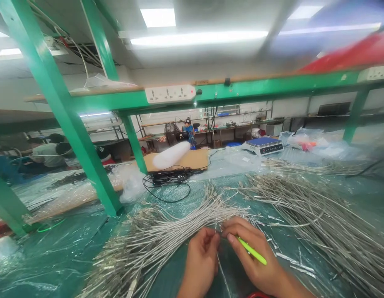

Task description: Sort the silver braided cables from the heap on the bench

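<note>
L hand [201,255] & R hand [255,258] meet fingertip to fingertip, both pinching one thin wire [216,221] btwn them. R hand also grips green tool [251,251]. Wire piles [160,236] lie just beyond on bench [70,256].

At the near edge of the table [55,260], the left hand [200,256] and the right hand [254,252] meet between two heaps of wire, the left heap [154,236] and the right heap [319,211]. A pen [251,251] lies in the right hand. Behind them sit a coiled cable [168,178] and a roll [171,155], with a scale [263,145] farther back right. A power strip [170,94] is mounted on the rail [272,87] overhead.
</note>
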Action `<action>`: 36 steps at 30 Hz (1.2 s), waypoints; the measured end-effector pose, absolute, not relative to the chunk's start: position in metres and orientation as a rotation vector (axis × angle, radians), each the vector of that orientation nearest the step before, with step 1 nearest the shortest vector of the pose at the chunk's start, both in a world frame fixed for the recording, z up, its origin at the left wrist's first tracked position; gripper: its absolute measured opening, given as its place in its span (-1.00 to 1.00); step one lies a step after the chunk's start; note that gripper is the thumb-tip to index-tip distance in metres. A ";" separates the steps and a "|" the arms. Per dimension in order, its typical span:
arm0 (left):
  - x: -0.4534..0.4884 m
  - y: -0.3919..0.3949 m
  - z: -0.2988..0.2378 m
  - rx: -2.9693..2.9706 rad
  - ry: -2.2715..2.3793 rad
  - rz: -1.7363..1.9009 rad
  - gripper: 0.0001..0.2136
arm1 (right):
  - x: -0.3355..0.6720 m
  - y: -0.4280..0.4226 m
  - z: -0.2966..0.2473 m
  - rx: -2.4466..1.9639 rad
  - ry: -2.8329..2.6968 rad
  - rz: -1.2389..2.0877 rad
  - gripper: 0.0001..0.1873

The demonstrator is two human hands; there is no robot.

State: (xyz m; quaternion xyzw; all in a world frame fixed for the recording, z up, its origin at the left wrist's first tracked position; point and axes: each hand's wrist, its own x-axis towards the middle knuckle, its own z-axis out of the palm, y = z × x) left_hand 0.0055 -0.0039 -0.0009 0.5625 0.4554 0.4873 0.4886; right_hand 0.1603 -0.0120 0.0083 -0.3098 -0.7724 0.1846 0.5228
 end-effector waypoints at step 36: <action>0.004 -0.004 0.005 1.354 1.070 1.154 -0.64 | 0.157 -0.007 0.000 -0.844 -1.841 0.274 -0.76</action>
